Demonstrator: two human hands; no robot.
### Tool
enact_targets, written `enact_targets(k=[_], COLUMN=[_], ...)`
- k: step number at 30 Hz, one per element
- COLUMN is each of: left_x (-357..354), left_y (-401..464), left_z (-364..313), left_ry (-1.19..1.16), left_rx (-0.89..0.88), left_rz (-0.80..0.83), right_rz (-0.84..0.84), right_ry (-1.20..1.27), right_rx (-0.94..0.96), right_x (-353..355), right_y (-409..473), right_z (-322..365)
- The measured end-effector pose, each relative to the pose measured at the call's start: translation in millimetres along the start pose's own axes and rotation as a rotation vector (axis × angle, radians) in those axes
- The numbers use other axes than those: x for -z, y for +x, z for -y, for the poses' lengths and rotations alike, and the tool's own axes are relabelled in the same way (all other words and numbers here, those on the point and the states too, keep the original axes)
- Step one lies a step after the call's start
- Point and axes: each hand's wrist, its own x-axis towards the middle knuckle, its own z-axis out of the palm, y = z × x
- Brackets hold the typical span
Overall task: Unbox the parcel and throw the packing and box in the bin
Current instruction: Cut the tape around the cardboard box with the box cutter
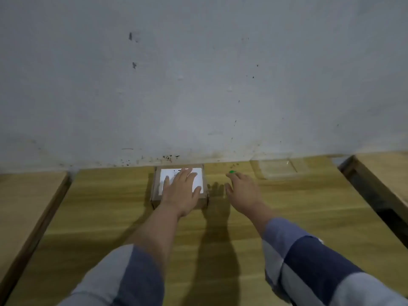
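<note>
A small brown cardboard parcel [157, 191] with a white label on top sits on the wooden table [110, 217], close to the wall. My left hand [181, 191] lies flat on its top, fingers spread over the label. To the right of the box, my right hand [241, 188] reaches over the table, fingers loosely curled. A small green object [231, 172] shows at its fingertips; whether the hand grips it is unclear. No bin is in view.
A clear plastic tray [276, 168] lies on the table at the back right, near the wall [198, 74]. Other wooden tables stand at the left [26, 206] and right [386, 173], with a dark gap on the right side.
</note>
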Motion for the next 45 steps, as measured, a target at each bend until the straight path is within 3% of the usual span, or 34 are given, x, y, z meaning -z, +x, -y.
enact_targets(k=[5, 10, 17, 22, 26, 31, 38, 40, 45], left_x=[-19, -36, -49, -49, -48, -51, -52, -53, -54], left_y=[30, 47, 47, 41, 31, 20, 11, 11, 11], left_z=[11, 16, 16, 13, 9, 5, 0, 1, 2], left_ry=[0.017, 0.059, 0.121, 0.116, 0.11, 0.107, 0.108, 0.102, 0.1], left_rx=[0.033, 0.042, 0.067, 0.074, 0.067, 0.076, 0.077, 0.076, 0.078], left_rz=[0.021, 0.011, -0.043, -0.04, -0.039, -0.033, -0.033, -0.031, -0.035], right_rz=[0.095, 0.085, 0.122, 0.166, 0.167, 0.329, 0.543, 0.545, 0.324], right_ry=[0.008, 0.046, 0.229, 0.316, 0.582, 1.102, 1.422, 1.403, 1.055], right_rx=[-0.097, -0.206, -0.452, -0.41, -0.358, -0.466, -0.476, -0.431, -0.363], right_x=[-27, -45, -54, -48, -27, -10, 10, 13, 1], right_y=[29, 50, 64, 60, 47, 28, 11, 6, -6], right_z=[-21, -33, -35, -32, -15, 0, 4, 5, 18])
